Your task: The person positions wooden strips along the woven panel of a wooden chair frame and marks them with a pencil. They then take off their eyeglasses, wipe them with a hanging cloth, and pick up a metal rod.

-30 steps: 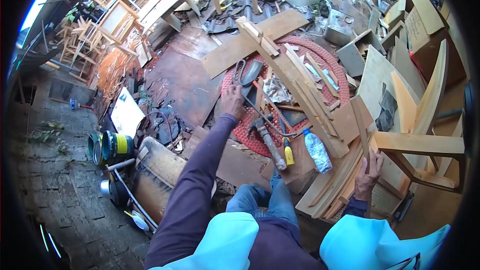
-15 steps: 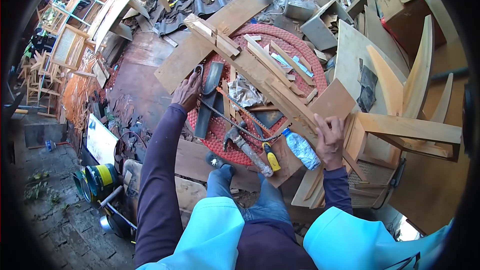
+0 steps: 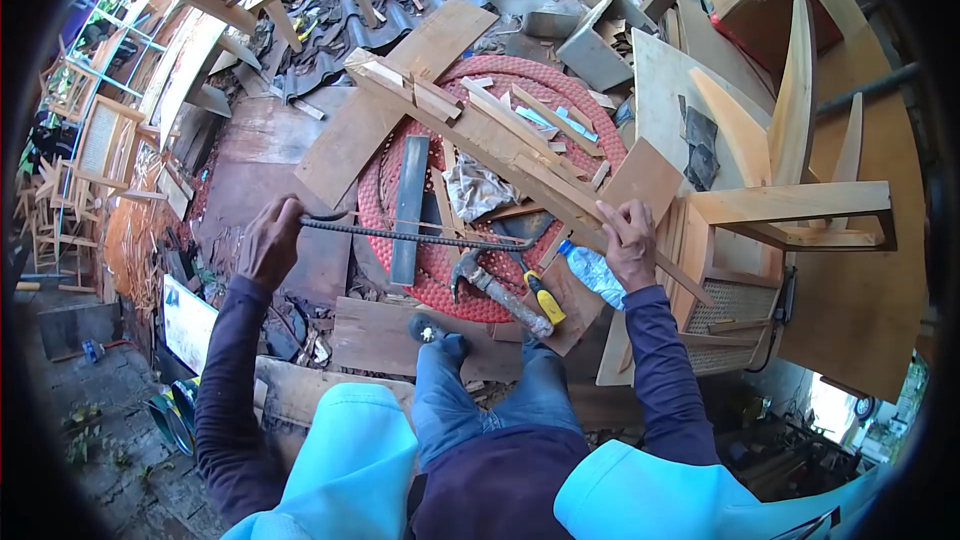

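My left hand (image 3: pixel 270 245) is closed around the end of a hacksaw with a bent, ribbed-bar frame (image 3: pixel 420 234) and a thin orange blade. The saw hangs nearly level over a round red textured surface (image 3: pixel 400 287). My right hand (image 3: pixel 630 240) grips the near end of a long wooden beam (image 3: pixel 480 145), which slants away to the upper left across a wide plank (image 3: pixel 345 145). Just below the saw's far end are a claw hammer (image 3: pixel 500 300) and a yellow-and-black handled tool (image 3: pixel 543 297). A crumpled plastic bottle (image 3: pixel 594 275) lies beside my right hand.
Wood offcuts and a crumpled white cloth (image 3: pixel 480 187) lie on the red surface. A dark flat bar (image 3: pixel 407 210) is at its left. An upturned wooden chair frame (image 3: pixel 790 205) stands close on the right. Scrap and a metal box (image 3: pixel 597 48) are at the back.
My left hand has moved left and toward me, swinging the hacksaw from a slant over the red surface to nearly level. My right hand stays on the beam; the whole view has shifted slightly.
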`<state>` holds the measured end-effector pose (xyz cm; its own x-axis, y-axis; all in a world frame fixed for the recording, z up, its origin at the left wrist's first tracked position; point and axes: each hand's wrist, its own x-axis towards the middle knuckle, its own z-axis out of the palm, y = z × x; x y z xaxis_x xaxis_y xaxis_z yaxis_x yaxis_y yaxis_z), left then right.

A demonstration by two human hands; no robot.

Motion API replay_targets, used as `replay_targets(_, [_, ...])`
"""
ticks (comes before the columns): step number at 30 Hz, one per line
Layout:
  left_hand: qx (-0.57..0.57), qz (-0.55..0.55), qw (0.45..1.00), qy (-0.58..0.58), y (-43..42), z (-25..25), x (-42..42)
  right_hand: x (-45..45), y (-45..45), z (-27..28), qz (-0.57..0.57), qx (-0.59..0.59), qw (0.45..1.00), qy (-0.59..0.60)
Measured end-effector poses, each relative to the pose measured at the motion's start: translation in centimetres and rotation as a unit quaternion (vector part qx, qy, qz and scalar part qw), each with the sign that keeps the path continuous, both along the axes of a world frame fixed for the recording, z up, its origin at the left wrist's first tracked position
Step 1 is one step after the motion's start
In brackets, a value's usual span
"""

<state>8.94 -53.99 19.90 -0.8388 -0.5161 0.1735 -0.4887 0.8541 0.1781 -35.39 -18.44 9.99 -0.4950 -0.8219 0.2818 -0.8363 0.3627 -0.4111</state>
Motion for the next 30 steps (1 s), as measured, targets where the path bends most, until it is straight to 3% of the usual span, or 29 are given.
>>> replay_targets(4, [-0.039, 0.128, 0.990, 0.041, 7.2, 1.9, 8.3, -0.7, 0.5, -1.4, 0.028, -0.012, 0.999, 0.010])
replay_targets(7, [0.052, 0.340, 0.939, -0.021, 16.9, 1.6, 13.7, 0.3, -0.6, -0.3, 0.023, -0.024, 0.999, 0.018])
replay_targets(9, [0.089, 0.408, 0.907, 0.062, 23.9, 0.4, 15.1, 2.2, -1.9, 3.4, 0.038, -0.120, 0.992, 0.018])
replay_targets(10, [0.150, 0.478, 0.861, 0.089, 27.3, 0.0, 15.7, 1.7, -1.7, 3.8, 0.082, -0.105, 0.981, -0.141])
replay_targets(11, [0.215, 0.538, 0.807, 0.112, 30.8, -0.5, 16.4, 2.3, -2.0, 6.1, 0.094, -0.100, 0.980, -0.144])
replay_targets(12, [0.207, 0.559, 0.795, 0.110, 33.8, -2.1, 18.1, 3.9, -2.5, 9.9, 0.195, -0.078, 0.917, -0.340])
replay_targets(13, [0.200, 0.583, 0.780, 0.108, 36.2, -3.2, 19.5, 5.7, -3.0, 13.7, 0.286, -0.047, 0.804, -0.519])
replay_targets(14, [0.255, 0.600, 0.723, 0.228, 37.7, -2.7, 18.2, 7.9, -4.0, 17.0, 0.356, -0.065, 0.776, -0.517])
replay_targets(15, [0.242, 0.612, 0.714, 0.239, 39.8, -3.5, 18.2, 10.2, -5.4, 19.6, 0.430, -0.089, 0.739, -0.511])
replay_targets(17, [0.319, 0.685, 0.508, 0.414, 42.7, -6.1, 19.2, 13.9, -7.6, 22.2, 0.495, -0.193, 0.735, -0.422])
replay_targets(18, [0.285, 0.691, 0.498, 0.439, 43.1, -6.0, 19.0, 14.6, -7.5, 21.8, 0.479, -0.189, 0.732, -0.446])
replay_targets(20, [0.323, 0.716, 0.338, 0.518, 46.5, -5.8, 17.5, 13.6, -6.7, 20.1, 0.498, -0.134, 0.689, -0.509])
replay_targets(21, [0.306, 0.728, 0.361, 0.497, 47.7, -5.8, 17.1, 13.5, -6.5, 19.7, 0.476, -0.062, 0.673, -0.562])
replay_targets(23, [0.289, 0.718, 0.328, 0.541, 49.8, -6.8, 15.9, 16.5, -6.8, 21.2, 0.481, -0.075, 0.662, -0.570])
replay_targets(25, [0.267, 0.732, 0.506, 0.371, 52.9, -11.0, 16.9, 17.6, -6.6, 21.5, 0.465, -0.109, 0.666, -0.574])
replay_targets(27, [0.121, 0.701, 0.664, 0.233, 50.9, -8.9, 14.0, 17.7, -7.5, 20.8, 0.439, -0.152, 0.734, -0.495])
replay_targets(28, [0.168, 0.703, 0.629, 0.286, 48.8, -6.2, 11.6, 15.8, -6.9, 20.2, 0.382, -0.099, 0.771, -0.501])
replay_targets(29, [0.132, 0.671, 0.681, 0.262, 47.0, -4.6, 9.7, 13.7, -6.8, 18.3, 0.354, -0.104, 0.784, -0.499])
replay_targets(30, [0.145, 0.637, 0.705, 0.276, 45.6, -4.8, 8.6, 12.8, -7.2, 17.5, 0.335, -0.126, 0.761, -0.542])
